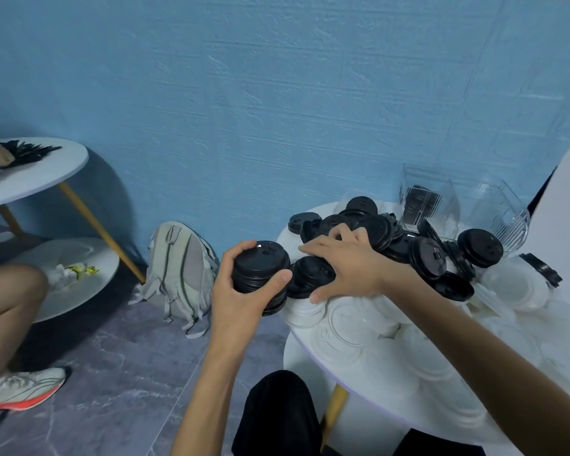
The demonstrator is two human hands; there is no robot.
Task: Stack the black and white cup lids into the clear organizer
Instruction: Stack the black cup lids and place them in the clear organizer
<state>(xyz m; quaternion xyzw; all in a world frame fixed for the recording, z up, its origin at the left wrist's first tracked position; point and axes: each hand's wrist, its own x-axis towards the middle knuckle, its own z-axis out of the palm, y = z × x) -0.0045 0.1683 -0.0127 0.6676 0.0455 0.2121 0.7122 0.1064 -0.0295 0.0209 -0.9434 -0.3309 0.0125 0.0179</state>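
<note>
My left hand (241, 291) grips a short stack of black lids (260, 271) just off the left edge of the round white table (313, 347). My right hand (346, 261) lies spread over the pile of loose black lids (408, 245), its fingers relaxed on a small black stack (310, 274) beside the held one. White lids (369, 327) cover the near part of the table. The clear organizer (441, 205) stands at the table's back, with several black lids on edge in its left compartment (420, 205). Its right compartment looks bare.
A grey backpack (181, 271) leans on the blue wall to the left of the table. Further left stands a second two-tier round table (37, 176), with another person's hand, knee and shoe (20, 386) beside it. My own knee (280, 409) is under the table's edge.
</note>
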